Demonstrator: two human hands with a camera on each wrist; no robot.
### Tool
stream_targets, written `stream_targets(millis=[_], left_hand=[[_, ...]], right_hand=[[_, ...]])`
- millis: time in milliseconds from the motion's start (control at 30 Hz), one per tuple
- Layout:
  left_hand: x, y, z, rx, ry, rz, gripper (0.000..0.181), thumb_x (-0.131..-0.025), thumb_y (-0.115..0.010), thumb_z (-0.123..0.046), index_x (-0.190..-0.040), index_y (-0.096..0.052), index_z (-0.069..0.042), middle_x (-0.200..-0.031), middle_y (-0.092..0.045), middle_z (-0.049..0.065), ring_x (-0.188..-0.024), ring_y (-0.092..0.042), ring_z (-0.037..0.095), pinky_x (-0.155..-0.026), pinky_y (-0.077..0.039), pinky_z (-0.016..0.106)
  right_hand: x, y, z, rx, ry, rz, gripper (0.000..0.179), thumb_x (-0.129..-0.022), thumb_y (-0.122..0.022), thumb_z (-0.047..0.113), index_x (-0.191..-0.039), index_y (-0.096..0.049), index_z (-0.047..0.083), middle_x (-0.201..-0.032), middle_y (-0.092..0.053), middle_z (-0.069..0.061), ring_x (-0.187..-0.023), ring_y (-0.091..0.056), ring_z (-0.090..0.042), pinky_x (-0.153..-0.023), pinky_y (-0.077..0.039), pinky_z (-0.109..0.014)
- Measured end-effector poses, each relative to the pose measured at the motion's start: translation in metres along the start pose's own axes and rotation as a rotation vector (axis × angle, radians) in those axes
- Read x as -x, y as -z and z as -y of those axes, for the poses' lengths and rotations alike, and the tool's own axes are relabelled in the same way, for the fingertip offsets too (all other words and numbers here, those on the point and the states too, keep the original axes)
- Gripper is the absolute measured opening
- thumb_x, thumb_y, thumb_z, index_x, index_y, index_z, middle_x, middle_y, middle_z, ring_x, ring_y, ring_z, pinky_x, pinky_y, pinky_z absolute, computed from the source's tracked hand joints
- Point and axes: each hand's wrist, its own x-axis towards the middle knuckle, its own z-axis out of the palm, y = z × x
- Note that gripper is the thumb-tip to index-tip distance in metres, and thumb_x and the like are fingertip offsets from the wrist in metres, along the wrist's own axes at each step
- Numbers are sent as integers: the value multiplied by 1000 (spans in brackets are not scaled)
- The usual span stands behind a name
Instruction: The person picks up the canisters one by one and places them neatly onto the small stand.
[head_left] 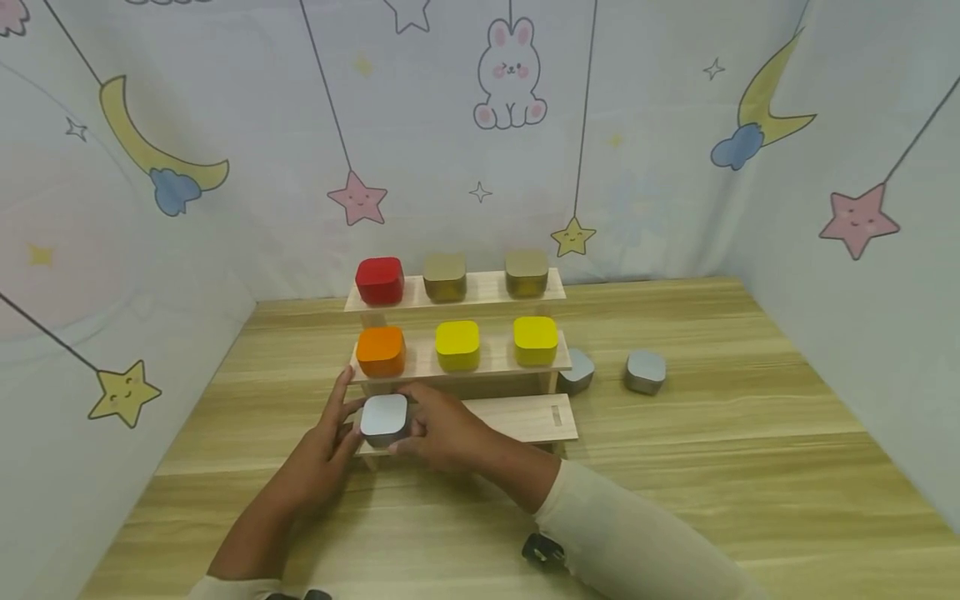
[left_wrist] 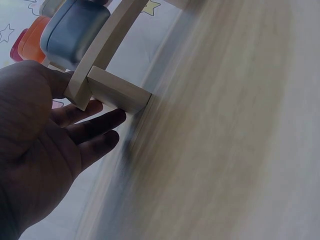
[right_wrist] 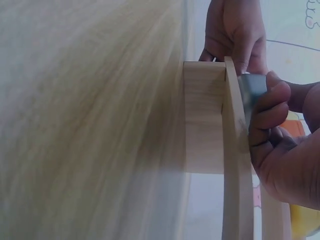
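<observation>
A grey rounded-square block (head_left: pixel 385 417) sits at the left end of the lowest shelf of a stepped wooden rack (head_left: pixel 517 419). My right hand (head_left: pixel 447 427) holds it from the right side, fingers curled against it; the right wrist view shows the block (right_wrist: pixel 253 90) partly covered by those fingers. My left hand (head_left: pixel 320 450) lies along the rack's left end, its fingers extended. In the left wrist view several fingers of the left hand (left_wrist: pixel 45 127) reach below the shelf end, beside the wooden leg (left_wrist: pixel 120 90), and its thumb side is partly hidden.
On the top shelf stand a red block (head_left: pixel 380 281) and two khaki blocks (head_left: pixel 445 277). An orange block (head_left: pixel 381 352) and two yellow blocks (head_left: pixel 458 345) line the middle shelf. Two more grey blocks (head_left: pixel 645 372) rest on the table (head_left: pixel 720 467) right of the rack.
</observation>
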Motion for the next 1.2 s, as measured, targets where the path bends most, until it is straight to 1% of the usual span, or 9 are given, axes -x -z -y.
stream_targets(millis=[333,567,633,700,833,900,1000,1100,1200], left_hand=[[0,1,-1,-11,2,-4,93,-115,-50,-5,-175,13,-39,-167,-45,33,-139,-64,52,-116,-49,66],[0,0,-2,-8,18,-2,93,-115,-49,-3,-175,13,-38,-167,-44,34,-140,-63,53,-115,-50,65],[0,0,-3,-12,27,0,93,-115,-49,-4,-175,14,-39,-168,-43,33,-140,-62,53,-116,-50,65],[0,0,-4,-13,32,2,94,-115,-49,-5,-175,14,-40,-168,-43,33,-141,-62,53,-116,-50,65],[0,1,-4,-16,39,6,94,-116,-50,-6,-175,14,-40,-168,-44,32,-141,-62,52,-117,-49,65],[0,1,-5,-18,43,7,93,-116,-50,-6,-175,14,-40,-169,-44,32,-141,-62,52,-117,-49,65],[0,1,-5,-18,47,9,94,-116,-50,-7,-175,14,-40,-169,-44,32,-142,-62,52,-117,-49,65],[0,1,-6,-15,52,10,94,-116,-51,-7,-175,14,-41,-169,-43,32,-142,-61,52,-118,-48,66],[0,1,-6,-14,65,12,94,-116,-51,-8,-174,14,-43,-170,-43,31,-143,-60,52,-119,-47,66]], right_hand=[[10,13,-8,66,0,39,87,-96,-87,19,-168,-37,15,-69,-63,0,-52,-55,-13,-52,-45,-23],[26,18,-14,125,25,66,95,-99,-83,20,-173,-26,6,-66,-59,4,-56,-49,-9,-57,-43,-21],[31,22,-16,141,34,65,96,-100,-83,21,-173,-24,5,-66,-59,5,-58,-49,-9,-63,-46,-22],[36,25,-18,153,40,57,96,-100,-82,23,-174,-23,4,-66,-58,6,-58,-48,-8,-74,-50,-24],[48,34,-22,151,51,32,95,-101,-81,23,-173,-24,2,-66,-58,8,-57,-49,-7,-98,-52,-36],[54,39,-24,132,51,20,94,-101,-81,23,-173,-25,2,-66,-57,8,-55,-48,-8,-105,-52,-42],[64,46,-28,110,57,3,91,-101,-81,22,-172,-27,3,-67,-57,7,-55,-47,-8,-102,-53,-41],[72,54,-32,80,66,-11,89,-102,-80,20,-171,-28,2,-69,-57,6,-53,-45,-8,-83,-57,-31],[79,61,-39,51,69,-19,87,-103,-79,18,-172,-28,4,-72,-57,6,-52,-47,-8,-61,-51,-23]])
